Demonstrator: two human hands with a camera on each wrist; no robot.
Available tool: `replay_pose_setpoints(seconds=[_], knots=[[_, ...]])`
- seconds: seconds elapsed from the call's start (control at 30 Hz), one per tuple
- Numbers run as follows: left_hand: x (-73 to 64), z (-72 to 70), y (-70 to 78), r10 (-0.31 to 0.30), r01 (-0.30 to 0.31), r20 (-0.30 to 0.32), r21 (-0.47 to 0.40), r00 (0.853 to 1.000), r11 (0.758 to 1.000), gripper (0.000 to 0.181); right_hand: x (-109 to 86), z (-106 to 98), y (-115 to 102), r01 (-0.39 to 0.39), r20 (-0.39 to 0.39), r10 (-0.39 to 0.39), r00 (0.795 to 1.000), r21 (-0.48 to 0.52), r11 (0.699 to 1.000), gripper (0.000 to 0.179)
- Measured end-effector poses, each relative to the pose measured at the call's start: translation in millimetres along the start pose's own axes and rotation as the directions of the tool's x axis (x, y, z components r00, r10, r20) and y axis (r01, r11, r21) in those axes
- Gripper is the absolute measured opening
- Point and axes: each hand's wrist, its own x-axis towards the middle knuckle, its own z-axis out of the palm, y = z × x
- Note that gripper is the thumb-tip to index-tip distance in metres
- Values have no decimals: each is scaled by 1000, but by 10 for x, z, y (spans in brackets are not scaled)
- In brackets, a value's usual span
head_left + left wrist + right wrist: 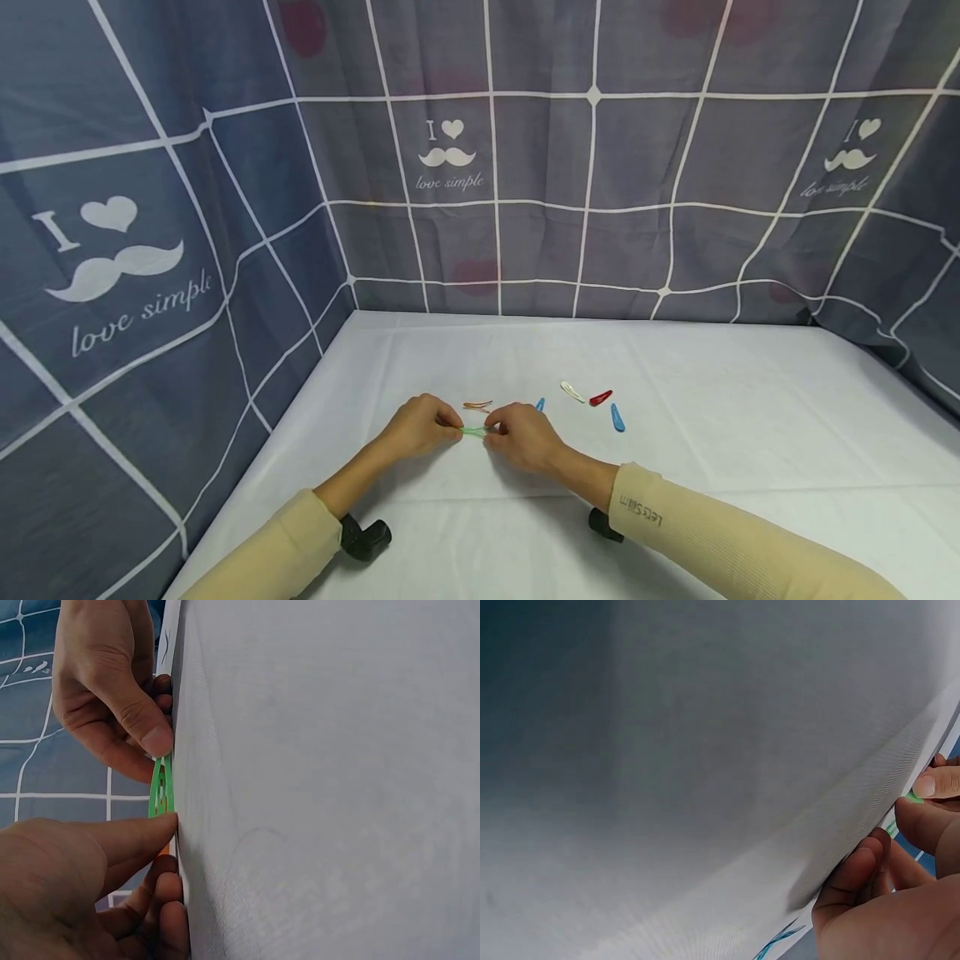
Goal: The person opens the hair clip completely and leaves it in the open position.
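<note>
A green snap hair clip is stretched between both hands, just above the white table. My left hand pinches its left end between thumb and fingertips. The other end is pinched by my right hand. In the left wrist view the green hair clip shows its slotted middle between the two thumbs, the right hand above and the left hand below. Only slivers of green show beside the right hand in the right wrist view.
Beyond the hands lie orange-brown hair clips, a partly hidden blue one, a cream one, a red one and another blue one. A grey-blue printed curtain borders the white table.
</note>
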Motion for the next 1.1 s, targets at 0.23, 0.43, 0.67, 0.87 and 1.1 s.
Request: replay_pose_setpoints(seconds=[0.23, 0.43, 0.67, 0.87, 1.1], knots=[[7, -5, -11, 12, -12, -7, 3, 1000, 1000, 4, 24, -10, 22, -3, 2, 3, 1000, 3, 1000, 17], [12, -4, -5, 16, -16, -5, -2, 1000, 1000, 4, 24, -14, 17, -19, 5, 19, 1000, 5, 1000, 18], [1, -14, 1, 8, -8, 6, -8, 1000, 1000, 4, 20, -3, 20, -27, 11, 27, 1000, 16, 1000, 19], [-7, -22, -13, 9, -8, 17, -16, 1000, 1000, 5, 31, 2, 35, -26, 17, 25, 1000, 16, 1000, 20], [-4, -23, -6, 10, -9, 20, -22, 1000, 1000, 6, 34, -9, 45, -43, 25, 42, 999, 19, 999, 20]])
